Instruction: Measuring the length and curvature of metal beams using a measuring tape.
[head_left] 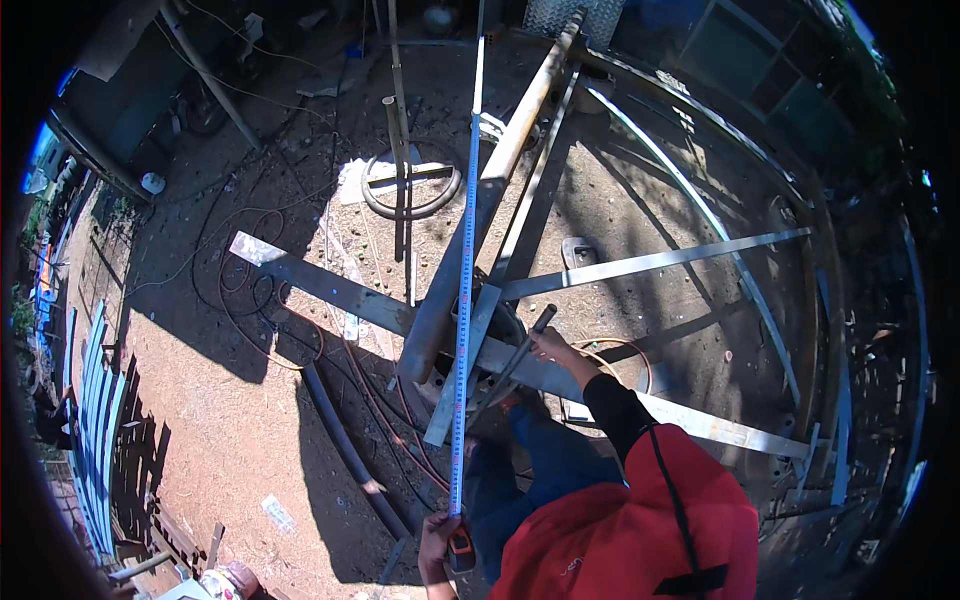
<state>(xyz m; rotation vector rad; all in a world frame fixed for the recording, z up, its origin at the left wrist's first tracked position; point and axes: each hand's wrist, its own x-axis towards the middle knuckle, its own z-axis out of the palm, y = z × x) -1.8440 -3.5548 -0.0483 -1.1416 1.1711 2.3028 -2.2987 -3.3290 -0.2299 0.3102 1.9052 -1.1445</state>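
left hand (437, 540) at bottom edge, fingers curled around the tape measure case (460, 549), dark with orange. its tape blade (466, 270) is pulled out long, running straight up the frame over the steel frame hub and on past the ring on the ground (412, 190). right hand (551, 346) is up at the hub, closed on a dark rod (520, 355) that slants down-left across the flat bars (650, 263). the bars radiate out from the hub like spokes; a rusty pipe (520, 120) leans up toward the top. hoses and cables (300, 330) loop on the dirt to the left. red garment (640, 530) fills the bottom right. can't tell if the tape end is hooked on anything.
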